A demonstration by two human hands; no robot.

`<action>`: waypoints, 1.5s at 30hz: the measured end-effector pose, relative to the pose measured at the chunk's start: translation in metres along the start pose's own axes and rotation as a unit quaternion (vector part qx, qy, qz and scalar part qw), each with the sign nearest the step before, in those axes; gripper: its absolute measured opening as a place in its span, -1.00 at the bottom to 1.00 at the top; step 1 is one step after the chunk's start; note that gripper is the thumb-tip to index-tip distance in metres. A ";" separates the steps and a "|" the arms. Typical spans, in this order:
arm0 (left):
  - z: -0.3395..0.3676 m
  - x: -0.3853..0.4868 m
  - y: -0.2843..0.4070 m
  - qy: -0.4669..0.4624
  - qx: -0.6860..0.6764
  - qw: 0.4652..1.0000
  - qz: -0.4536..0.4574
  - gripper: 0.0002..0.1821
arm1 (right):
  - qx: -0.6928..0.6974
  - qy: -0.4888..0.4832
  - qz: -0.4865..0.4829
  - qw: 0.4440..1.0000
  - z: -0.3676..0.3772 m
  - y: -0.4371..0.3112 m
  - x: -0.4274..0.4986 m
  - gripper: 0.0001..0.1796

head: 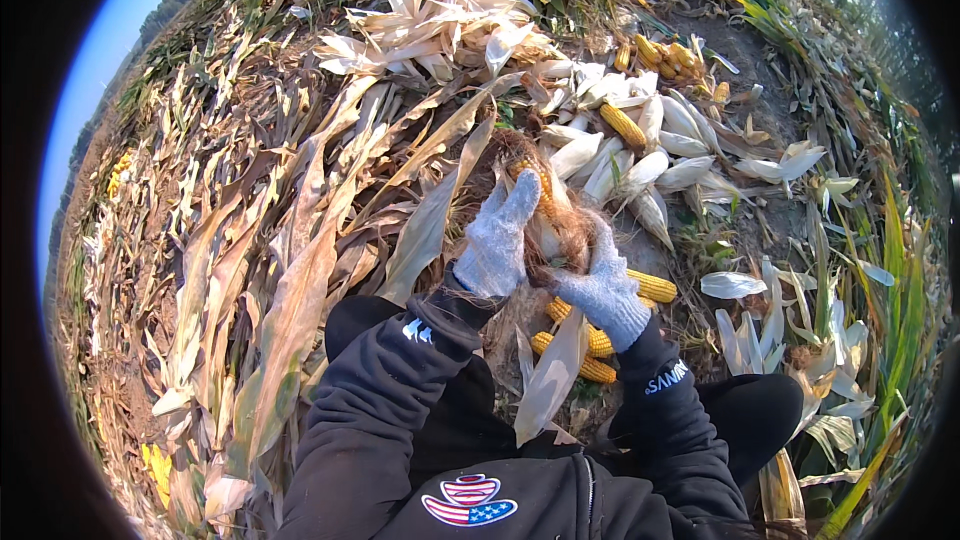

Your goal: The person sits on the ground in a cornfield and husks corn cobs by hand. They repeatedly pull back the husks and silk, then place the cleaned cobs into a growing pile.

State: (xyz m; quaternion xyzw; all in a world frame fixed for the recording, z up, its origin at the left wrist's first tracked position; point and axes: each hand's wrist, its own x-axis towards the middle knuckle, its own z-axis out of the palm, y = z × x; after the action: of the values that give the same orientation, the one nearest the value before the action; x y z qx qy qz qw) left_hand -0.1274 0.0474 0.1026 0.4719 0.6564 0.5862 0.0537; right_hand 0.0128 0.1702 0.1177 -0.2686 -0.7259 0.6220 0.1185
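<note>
Both my hands wear light grey knit gloves. My left hand (497, 236) grips a partly husked corn ear (541, 174), its thumb lying along the yellow kernels. Brown corn silk (574, 236) hangs about the ear. My right hand (606, 286) closes on the silk and pale husk at the ear's lower side; its fingertips are partly hidden. Bare yellow corn cobs (598, 369) lie on the ground below my hands, with another cob (654, 286) beside my right hand. A loose dry husk leaf (551, 382) hangs or lies over some of them.
Ears still in pale husks (686, 171) lie ahead to the right, with a bare cob (622, 126) on them. Farther off are a small heap of yellow cobs (675, 60) and a pile of stripped husks (450, 22). Dry corn stalks and leaves (300, 270) cover the ground at left.
</note>
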 end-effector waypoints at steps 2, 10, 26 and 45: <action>0.001 0.003 0.006 0.034 0.096 0.979 0.175 -0.51 | -0.073 -0.075 -0.057 0.993 -0.002 0.007 -0.006 0.11; -0.003 0.018 0.032 0.012 -0.438 0.863 -0.251 -0.46 | -0.234 -0.092 -0.065 0.966 0.012 0.024 -0.040 -0.05; 0.023 -0.022 -0.061 0.001 -0.019 1.000 -0.003 -0.71 | -0.062 -0.054 -0.167 0.983 0.019 0.006 -0.064 -0.13; 0.026 -0.056 0.040 -0.094 0.159 0.974 0.127 -0.45 | 0.487 0.212 -0.060 0.845 -0.078 0.104 -0.017 -0.49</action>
State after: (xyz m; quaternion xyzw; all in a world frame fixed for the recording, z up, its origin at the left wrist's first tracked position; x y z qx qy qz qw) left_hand -0.0581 0.0223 0.1003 0.6070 0.6682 0.4288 -0.0353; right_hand 0.0914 0.2351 0.0355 -0.2572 -0.3015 0.8152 0.4224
